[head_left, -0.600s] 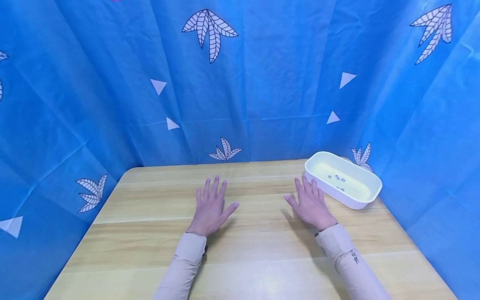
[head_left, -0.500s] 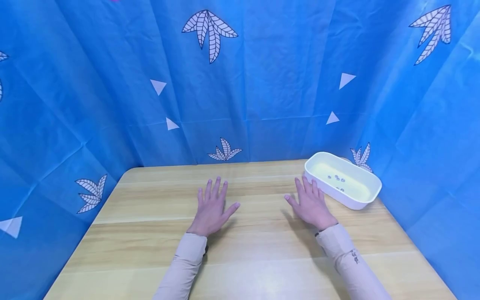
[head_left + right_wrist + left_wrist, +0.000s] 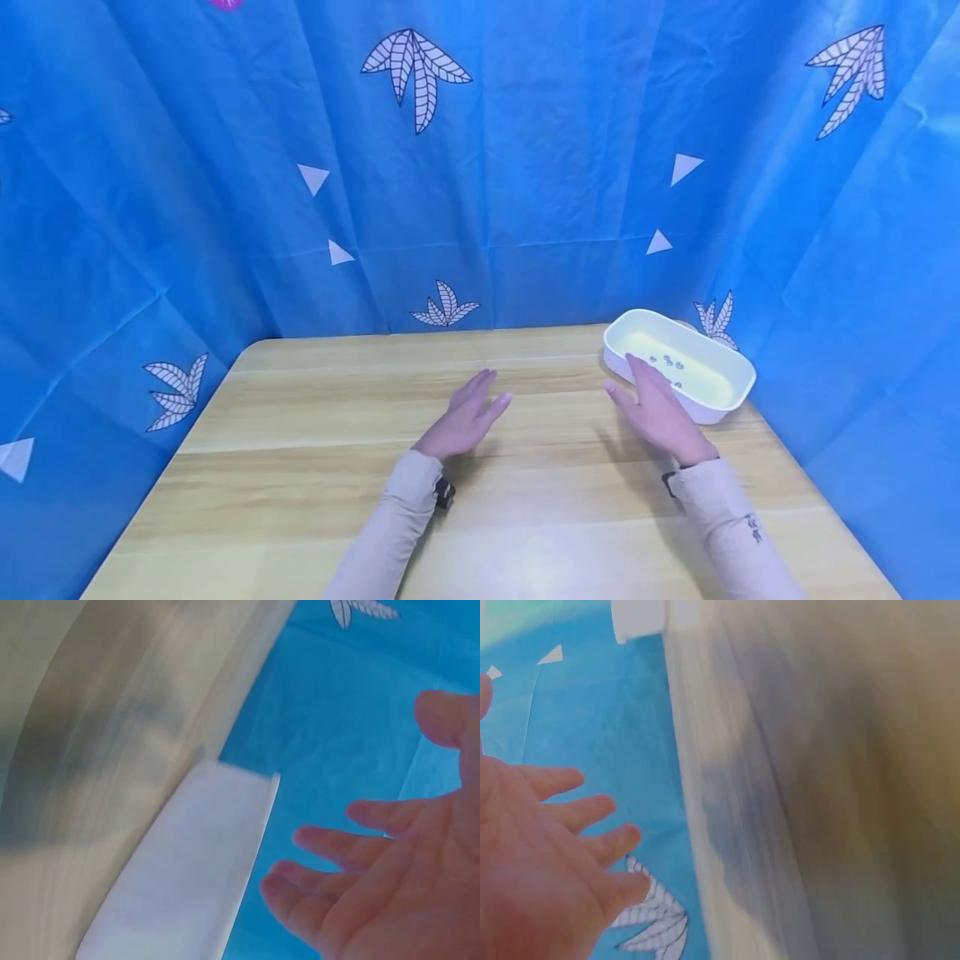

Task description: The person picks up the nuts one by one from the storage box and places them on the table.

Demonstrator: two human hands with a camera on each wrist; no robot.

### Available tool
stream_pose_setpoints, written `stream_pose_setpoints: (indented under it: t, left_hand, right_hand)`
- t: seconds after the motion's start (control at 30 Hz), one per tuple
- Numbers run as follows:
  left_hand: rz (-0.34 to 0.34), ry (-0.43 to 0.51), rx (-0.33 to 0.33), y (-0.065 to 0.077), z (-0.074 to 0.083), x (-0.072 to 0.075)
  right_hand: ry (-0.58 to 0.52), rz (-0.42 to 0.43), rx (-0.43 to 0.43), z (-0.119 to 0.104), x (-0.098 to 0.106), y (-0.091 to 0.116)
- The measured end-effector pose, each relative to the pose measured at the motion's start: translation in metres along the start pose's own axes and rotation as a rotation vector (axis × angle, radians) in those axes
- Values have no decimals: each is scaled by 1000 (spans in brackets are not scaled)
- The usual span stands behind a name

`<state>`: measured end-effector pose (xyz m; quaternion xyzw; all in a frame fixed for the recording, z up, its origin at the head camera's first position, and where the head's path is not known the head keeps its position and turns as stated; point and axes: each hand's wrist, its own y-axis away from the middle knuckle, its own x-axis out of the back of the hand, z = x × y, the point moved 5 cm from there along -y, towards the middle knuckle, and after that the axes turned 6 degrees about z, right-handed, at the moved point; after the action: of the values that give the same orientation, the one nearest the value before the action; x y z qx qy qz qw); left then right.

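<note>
My left hand (image 3: 461, 422) hovers over the middle of the table, turned on its side with the fingers straight and nothing in it. In the left wrist view its palm and spread fingers show bare. To the right, my right hand (image 3: 662, 417) is held on edge in front of a white oblong tub (image 3: 726, 357), covering part of its near wall. The right wrist view shows the tub's outer wall (image 3: 184, 855) and my bare palm with relaxed fingers apart from it. Several small shiny pieces (image 3: 678, 367) lie in the tub, too small to identify.
The pale wooden table (image 3: 315, 417) has rounded far corners. Behind it and at both sides hangs a blue curtain (image 3: 555, 167) with leaf and triangle prints. The tub stands at the table's far right corner.
Both hands have turned from palm-down onto their sides and shifted to the right. The head view has tilted slightly. The tub keeps its place on the table.
</note>
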<state>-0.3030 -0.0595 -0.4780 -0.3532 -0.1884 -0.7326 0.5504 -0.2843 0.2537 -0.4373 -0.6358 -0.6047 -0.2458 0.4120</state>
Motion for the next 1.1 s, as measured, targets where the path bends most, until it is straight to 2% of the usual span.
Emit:
stream_pose_setpoints:
  t: [0.23, 0.43, 0.6, 0.83, 0.97, 1.1]
  left_hand:
    - [-123, 203, 52, -42, 8, -23]
    - [-124, 406, 96, -71, 14, -36]
    - [-135, 632, 151, -97, 28, -60]
    - [-106, 904, 261, -128, 49, -92]
    - [-91, 1014, 317, -137, 61, -104]
    - [-125, 1070, 343, -146, 83, -118]
  right_hand:
    - [-53, 100, -141, 42, 39, 5]
    - [-107, 227, -254, 75, 60, 5]
    - [-208, 292, -392, 102, 66, 8]
    - [-357, 311, -559, 128, 66, 15]
    - [-459, 257, -612, 139, 60, 20]
    - [-581, 228, -631, 144, 61, 24]
